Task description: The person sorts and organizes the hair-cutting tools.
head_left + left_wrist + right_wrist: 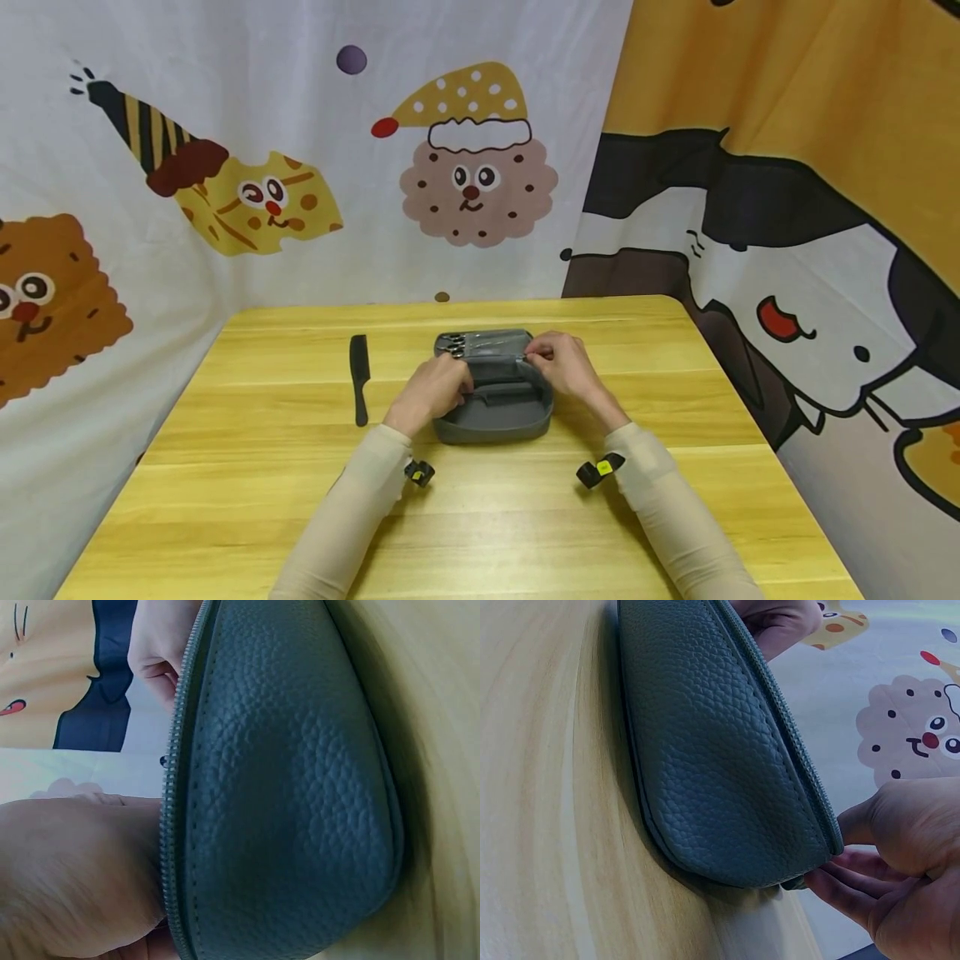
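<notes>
A grey zippered pouch [492,427] of pebbled leather lies unzipped on the table, its lid folded back. Metal tools with looped handles [452,343] show at the left of a clear pocket [497,342] inside the lid. My left hand [435,387] reaches over the pouch's left rim, with fingers bent down inside; the zipper edge [171,795] hides the fingertips, so I cannot tell what they hold. With thumb and fingers, my right hand [564,362] pinches the pouch's back right corner, where the zipper [810,772] ends in the right wrist view.
A dark comb [360,379] lies on the wooden table [247,500], left of the pouch. Behind and to the right hangs a curtain [300,100] with cartoon figures. Each sleeve has a small black wrist device [600,470].
</notes>
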The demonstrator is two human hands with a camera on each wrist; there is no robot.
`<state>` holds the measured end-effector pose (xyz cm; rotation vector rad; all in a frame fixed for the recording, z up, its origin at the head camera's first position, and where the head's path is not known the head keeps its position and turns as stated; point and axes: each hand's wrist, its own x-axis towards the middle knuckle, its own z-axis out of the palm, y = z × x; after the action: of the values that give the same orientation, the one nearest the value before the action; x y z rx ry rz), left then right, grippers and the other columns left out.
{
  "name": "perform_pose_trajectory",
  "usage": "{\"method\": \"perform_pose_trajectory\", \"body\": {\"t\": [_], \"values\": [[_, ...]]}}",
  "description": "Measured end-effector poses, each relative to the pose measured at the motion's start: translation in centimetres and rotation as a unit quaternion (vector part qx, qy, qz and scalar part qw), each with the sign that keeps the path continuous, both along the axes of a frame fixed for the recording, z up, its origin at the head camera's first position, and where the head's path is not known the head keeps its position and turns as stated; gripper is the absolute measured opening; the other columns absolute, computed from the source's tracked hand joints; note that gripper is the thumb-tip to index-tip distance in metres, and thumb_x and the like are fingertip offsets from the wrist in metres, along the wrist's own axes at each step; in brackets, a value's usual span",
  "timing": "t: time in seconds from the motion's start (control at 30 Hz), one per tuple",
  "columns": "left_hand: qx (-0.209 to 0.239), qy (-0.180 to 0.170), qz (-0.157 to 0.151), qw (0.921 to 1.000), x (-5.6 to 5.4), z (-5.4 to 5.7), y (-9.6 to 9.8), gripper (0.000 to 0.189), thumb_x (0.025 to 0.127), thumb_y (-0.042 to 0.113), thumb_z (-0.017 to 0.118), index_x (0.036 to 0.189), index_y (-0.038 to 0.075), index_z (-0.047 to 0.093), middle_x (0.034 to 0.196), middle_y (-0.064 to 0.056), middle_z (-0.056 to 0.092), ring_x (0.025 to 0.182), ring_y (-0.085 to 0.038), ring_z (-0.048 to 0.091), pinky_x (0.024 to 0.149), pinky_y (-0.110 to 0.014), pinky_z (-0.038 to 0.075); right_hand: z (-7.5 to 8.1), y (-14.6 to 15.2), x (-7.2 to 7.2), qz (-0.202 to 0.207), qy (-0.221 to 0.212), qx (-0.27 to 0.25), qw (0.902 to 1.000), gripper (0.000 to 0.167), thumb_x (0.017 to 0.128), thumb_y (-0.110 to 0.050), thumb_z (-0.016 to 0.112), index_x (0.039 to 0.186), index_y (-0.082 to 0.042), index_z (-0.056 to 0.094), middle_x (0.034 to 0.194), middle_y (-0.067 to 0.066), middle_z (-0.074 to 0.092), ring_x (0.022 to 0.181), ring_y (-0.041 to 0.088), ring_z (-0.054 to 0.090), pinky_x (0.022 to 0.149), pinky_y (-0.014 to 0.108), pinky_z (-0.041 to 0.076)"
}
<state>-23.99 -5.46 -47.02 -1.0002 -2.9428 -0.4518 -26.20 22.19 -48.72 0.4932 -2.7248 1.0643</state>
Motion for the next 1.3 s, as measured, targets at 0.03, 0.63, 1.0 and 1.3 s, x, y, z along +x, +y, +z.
{"method": "perform_pose_trajectory", "body": {"t": [0.03, 0.63, 1.0, 1.3], "values": [[-0.002, 0.002, 0.004, 1.0000, 0.1, 0.0, 0.1, 0.015, 0.094, -0.003, 0.089, 0.103, 0.009, 0.091, 0.104, -0.010, 0.088, 0.098, -0.028, 0.085, 0.087, -0.042, 0.072, 0.0, 0.0, 0.0, 0.000, -0.001, 0.001, 1.0000, 0.010, 0.106, -0.008, 0.078, 0.109, -0.007, 0.088, 0.119, 0.014, 0.084, 0.101, 0.030, 0.083, 0.087, 0.049, 0.071], [-0.034, 0.013, 0.021, 0.9991, 1.0, 0.4, 0.1, 0.021, 0.098, -0.005, 0.082, 0.105, 0.012, 0.092, 0.104, -0.007, 0.088, 0.098, -0.027, 0.084, 0.086, -0.043, 0.072, 0.1, 0.0, 0.2, 0.003, 0.000, 0.000, 1.0000, 0.010, 0.106, -0.007, 0.078, 0.108, -0.006, 0.088, 0.116, 0.014, 0.084, 0.101, 0.031, 0.083, 0.087, 0.049, 0.071], [-0.019, 0.028, 0.016, 0.9993, 0.5, -0.1, 0.4, 0.026, 0.095, -0.011, 0.079, 0.098, 0.011, 0.092, 0.100, -0.007, 0.088, 0.094, -0.028, 0.084, 0.084, -0.043, 0.072, 0.2, 0.1, 0.2, 0.004, -0.003, 0.008, 1.0000, 0.011, 0.107, -0.007, 0.077, 0.109, -0.007, 0.088, 0.118, 0.014, 0.084, 0.101, 0.030, 0.082, 0.088, 0.049, 0.070], [-0.015, 0.065, 0.032, 0.9972, 0.3, -0.9, 0.5, 0.027, 0.087, -0.014, 0.081, 0.083, 0.012, 0.089, 0.086, -0.005, 0.085, 0.076, -0.022, 0.077, 0.071, -0.042, 0.068, 0.1, 0.1, 0.1, 0.005, -0.001, 0.007, 1.0000, 0.010, 0.106, -0.006, 0.077, 0.109, -0.007, 0.088, 0.117, 0.014, 0.084, 0.101, 0.031, 0.083, 0.089, 0.050, 0.071]]}}
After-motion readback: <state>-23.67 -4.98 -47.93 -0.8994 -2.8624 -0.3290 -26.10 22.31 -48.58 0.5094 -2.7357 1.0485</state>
